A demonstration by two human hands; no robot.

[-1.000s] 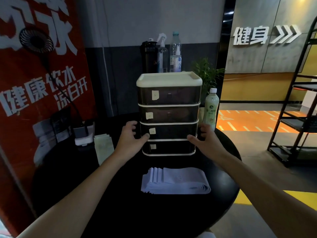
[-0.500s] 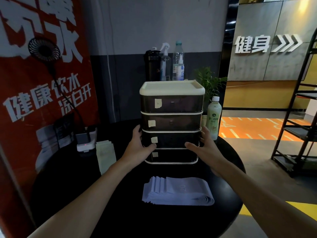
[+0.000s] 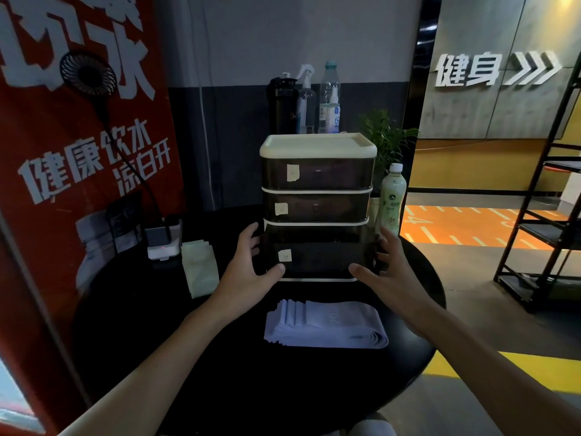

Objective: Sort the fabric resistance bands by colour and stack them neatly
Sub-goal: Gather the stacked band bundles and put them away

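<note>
Lying folded on round black desk [image 3: 220, 372], lilac fabric bands [image 3: 327, 325]; my left grip [image 3: 251, 269] and right grip [image 3: 388, 272] clamp dark drawer [image 3: 317, 256].

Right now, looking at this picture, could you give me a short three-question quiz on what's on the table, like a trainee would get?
1. True or false: the purple bands lie inside a drawer.
2. Which drawer of the drawer unit sticks out, gripped by the left hand and the right hand? A) top B) second C) third from the top
3. Fill in: the pale green bands lie to the ___ of the drawer unit.
Key: 1 false, they lie on the table in front of the unit; 2 C, the third drawer; 3 left.
</note>
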